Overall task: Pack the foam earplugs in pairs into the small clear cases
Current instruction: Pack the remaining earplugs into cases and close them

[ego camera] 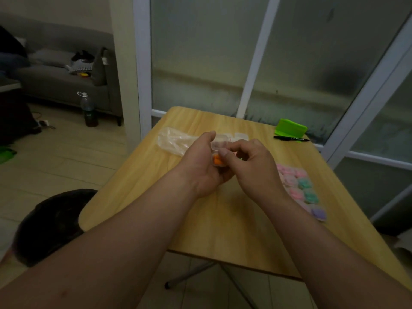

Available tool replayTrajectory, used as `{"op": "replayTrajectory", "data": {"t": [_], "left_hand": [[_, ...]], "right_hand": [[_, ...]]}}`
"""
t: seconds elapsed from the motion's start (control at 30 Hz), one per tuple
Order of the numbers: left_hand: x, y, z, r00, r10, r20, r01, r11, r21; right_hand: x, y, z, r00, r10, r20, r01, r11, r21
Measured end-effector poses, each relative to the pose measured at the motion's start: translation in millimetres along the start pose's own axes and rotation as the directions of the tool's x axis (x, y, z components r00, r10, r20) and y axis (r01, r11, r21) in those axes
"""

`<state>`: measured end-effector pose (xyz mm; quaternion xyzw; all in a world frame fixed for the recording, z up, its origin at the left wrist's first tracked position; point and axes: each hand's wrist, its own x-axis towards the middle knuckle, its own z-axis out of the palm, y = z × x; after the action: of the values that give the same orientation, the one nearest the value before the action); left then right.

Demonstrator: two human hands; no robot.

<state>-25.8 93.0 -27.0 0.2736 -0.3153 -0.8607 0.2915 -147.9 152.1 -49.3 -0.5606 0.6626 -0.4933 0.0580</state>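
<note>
My left hand (pixel 201 166) cradles a small clear case (pixel 219 144) above the wooden table (pixel 223 230), its lid standing open. Orange foam earplugs (pixel 216 161) sit inside the case, against my left palm. My right hand (pixel 249 161) is curled over the case from the right, its thumb and fingers pinching the case's edge. More empty clear cases (pixel 240 136) lie on the table just behind my hands. A block of filled cases (pixel 299 188) with pink, teal and purple earplugs lies at the right side of the table.
A crumpled clear plastic bag (pixel 172 139) lies at the table's back left. A black pen (pixel 291 138) and a green box (pixel 291 127) sit at the back right. A dark stool (pixel 51 221) stands left of the table; glass doors are behind it.
</note>
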Motion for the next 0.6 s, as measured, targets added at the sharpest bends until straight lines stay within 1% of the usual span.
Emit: {"op": "replayTrajectory", "data": {"t": [0.07, 0.2, 0.27, 0.33, 0.43, 0.5, 0.6], "left_hand": [[1.7, 1.3, -3.8, 1.0, -0.005, 0.001, 0.005, 1.0, 0.013], [1.0, 1.2, -4.2, 1.0, -0.015, -0.011, 0.015, 0.997, 0.076], [-1.8, 0.1, -2.8, 0.999, -0.04, 0.002, 0.039, 0.994, 0.105], [-3.8, -1.0, -2.1, 0.997, -0.063, 0.039, 0.058, 0.992, 0.116], [-2.1, -1.0, -1.9, 0.995, -0.073, 0.062, 0.067, 0.993, 0.098], [-0.7, -0.7, -2.9, 0.996, -0.073, 0.044, 0.069, 0.994, 0.08], [-1.0, 1.7, -5.5, 0.996, -0.072, 0.049, 0.069, 0.996, 0.056]], "right_hand": [[3.9, 3.2, -0.7, 1.0, -0.003, -0.018, 0.003, 1.0, 0.02], [11.3, 7.4, -5.0, 0.997, 0.041, -0.062, -0.036, 0.996, 0.076], [13.5, 8.4, -8.6, 0.997, 0.063, -0.037, -0.059, 0.995, 0.086], [13.0, 5.9, -11.7, 0.997, 0.07, 0.02, -0.071, 0.996, 0.06], [9.3, 1.2, -15.3, 0.998, 0.022, 0.054, -0.024, 0.999, 0.045], [3.2, -3.1, -19.0, 0.998, -0.016, 0.053, 0.014, 0.999, 0.042], [-7.6, -4.1, -22.8, 0.99, -0.088, 0.106, 0.092, 0.995, -0.032]]}}
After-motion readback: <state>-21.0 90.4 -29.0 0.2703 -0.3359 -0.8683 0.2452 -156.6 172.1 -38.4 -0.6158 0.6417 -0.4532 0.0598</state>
